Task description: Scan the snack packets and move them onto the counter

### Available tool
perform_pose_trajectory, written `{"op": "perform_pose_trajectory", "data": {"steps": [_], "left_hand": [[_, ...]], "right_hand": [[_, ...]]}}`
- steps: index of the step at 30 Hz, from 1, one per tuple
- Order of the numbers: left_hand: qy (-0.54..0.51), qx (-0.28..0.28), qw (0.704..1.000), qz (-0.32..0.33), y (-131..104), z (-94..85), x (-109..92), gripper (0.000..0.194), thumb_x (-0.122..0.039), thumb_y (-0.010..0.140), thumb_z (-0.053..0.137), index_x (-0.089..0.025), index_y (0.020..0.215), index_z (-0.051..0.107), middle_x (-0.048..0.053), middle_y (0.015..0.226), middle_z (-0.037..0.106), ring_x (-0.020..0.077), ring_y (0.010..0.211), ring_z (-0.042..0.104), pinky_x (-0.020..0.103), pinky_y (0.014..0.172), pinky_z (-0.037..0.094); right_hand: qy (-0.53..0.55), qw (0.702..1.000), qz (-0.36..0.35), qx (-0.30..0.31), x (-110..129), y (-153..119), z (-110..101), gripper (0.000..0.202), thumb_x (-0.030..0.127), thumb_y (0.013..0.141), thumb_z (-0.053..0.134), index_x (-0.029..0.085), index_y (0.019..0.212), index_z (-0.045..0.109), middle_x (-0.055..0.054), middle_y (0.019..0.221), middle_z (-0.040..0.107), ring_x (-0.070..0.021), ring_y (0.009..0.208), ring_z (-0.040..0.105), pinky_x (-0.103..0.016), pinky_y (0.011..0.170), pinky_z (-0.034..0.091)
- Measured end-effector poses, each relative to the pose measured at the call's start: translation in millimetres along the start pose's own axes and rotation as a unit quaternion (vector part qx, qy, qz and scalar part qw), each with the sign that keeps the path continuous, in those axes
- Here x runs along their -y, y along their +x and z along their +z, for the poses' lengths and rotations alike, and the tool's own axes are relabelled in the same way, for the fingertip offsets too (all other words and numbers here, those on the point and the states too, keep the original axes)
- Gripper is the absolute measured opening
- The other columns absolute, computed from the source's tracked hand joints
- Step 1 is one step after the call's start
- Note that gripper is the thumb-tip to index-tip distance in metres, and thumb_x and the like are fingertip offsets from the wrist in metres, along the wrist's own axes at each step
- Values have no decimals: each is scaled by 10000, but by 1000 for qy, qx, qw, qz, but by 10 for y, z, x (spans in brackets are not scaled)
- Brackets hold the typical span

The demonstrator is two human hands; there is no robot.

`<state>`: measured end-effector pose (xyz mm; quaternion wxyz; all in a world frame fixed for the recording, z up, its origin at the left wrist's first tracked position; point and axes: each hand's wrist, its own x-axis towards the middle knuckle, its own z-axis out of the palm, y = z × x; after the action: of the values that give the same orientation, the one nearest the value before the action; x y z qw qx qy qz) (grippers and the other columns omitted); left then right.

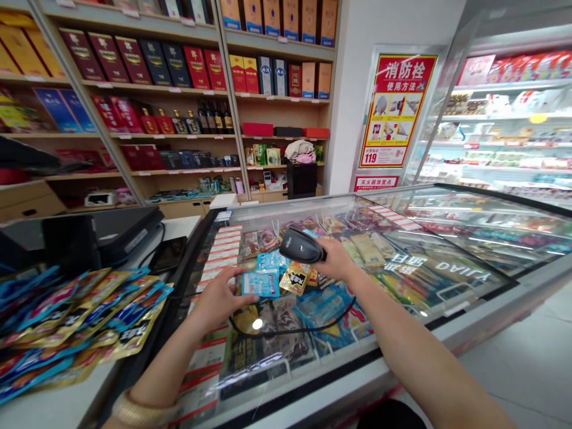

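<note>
My right hand (336,260) is wrapped round the handle of a black handheld barcode scanner (300,245), held above the glass lid of a chest freezer. My left hand (226,295) has its thumb and fingers at the left edge of a light-blue snack packet (263,284), whose barcode faces up. Next to it on the glass lie another blue packet (271,260) and a gold packet (294,279). The scanner's black cable (295,331) loops across the lid under my right forearm.
Many blue and gold snack packets (84,316) are heaped on the counter at left, near a phone (168,254) and dark checkout equipment (120,232). The freezer (447,333) stretches right. Shelves of boxed bottles (165,62) stand behind, with a lit display cooler (504,119) at far right.
</note>
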<state>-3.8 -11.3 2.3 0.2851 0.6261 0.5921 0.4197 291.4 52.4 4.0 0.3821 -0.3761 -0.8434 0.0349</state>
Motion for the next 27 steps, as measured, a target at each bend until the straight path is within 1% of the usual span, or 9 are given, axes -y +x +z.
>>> {"op": "perform_pose_trajectory", "data": {"steps": [3,5,8,10,13,15,17,20,27], "left_hand": [[-139,-25,989,-37,-9,-48,-59,637,-317,368,911,-199,966,723,98,1108,696,309,1079,620,398,873,533],[-231,-37,970,-65,-12,-83,-95,652,-281,393,918,-187,1007,721,90,1049,714,279,1024,646,363,847,540],[-396,-42,912,-98,1,-123,-116,575,-290,517,890,-172,1048,704,81,970,724,229,891,677,347,784,563],[-486,-46,865,-114,13,-138,-126,438,-329,652,820,-181,1044,694,83,981,725,226,890,683,395,806,575],[-566,-68,811,-135,17,-148,-163,300,-413,830,650,-188,1025,673,98,1016,720,263,980,677,517,874,556],[-588,-78,792,-147,7,-151,-197,353,-474,892,536,-175,1039,654,118,1030,715,283,1002,674,567,882,541],[-598,-83,780,-164,-8,-157,-225,413,-512,916,467,-174,1082,635,122,1027,713,277,970,683,569,866,547],[-599,-78,773,-193,-25,-174,-243,429,-508,921,457,-179,1148,613,107,978,717,241,874,697,492,824,579],[-535,-36,815,-218,-24,-196,-243,424,-443,923,476,-144,1188,616,143,980,717,230,783,702,326,578,571]], "right_hand": [[2,1000,-5,-1,25,2,-6,117,251,714,650,217,825,635,-37,807,700,-196,758,638,-268,690,461],[7,1000,-3,6,44,4,-9,129,246,719,640,219,845,634,-35,817,702,-191,754,641,-267,694,466],[14,1000,-1,19,84,7,-11,129,236,720,639,221,848,629,-28,808,702,-185,739,642,-262,682,468],[20,999,-5,24,117,7,-10,128,234,720,643,221,847,629,-25,802,703,-184,733,642,-260,677,468],[37,999,-23,24,168,7,-7,138,260,728,657,213,857,637,-33,810,708,-185,740,648,-259,683,466],[48,998,-40,21,198,7,-4,158,286,731,670,202,861,641,-43,808,708,-189,740,652,-258,681,463],[56,997,-54,24,222,8,-2,192,293,735,670,195,898,645,-50,830,711,-192,758,659,-256,688,463],[53,996,-67,38,238,7,0,237,286,740,659,199,960,645,-53,877,714,-197,803,665,-254,715,465],[20,995,-91,48,264,2,-7,181,316,724,667,204,863,634,-51,804,681,-196,758,636,-254,677,445]]}}
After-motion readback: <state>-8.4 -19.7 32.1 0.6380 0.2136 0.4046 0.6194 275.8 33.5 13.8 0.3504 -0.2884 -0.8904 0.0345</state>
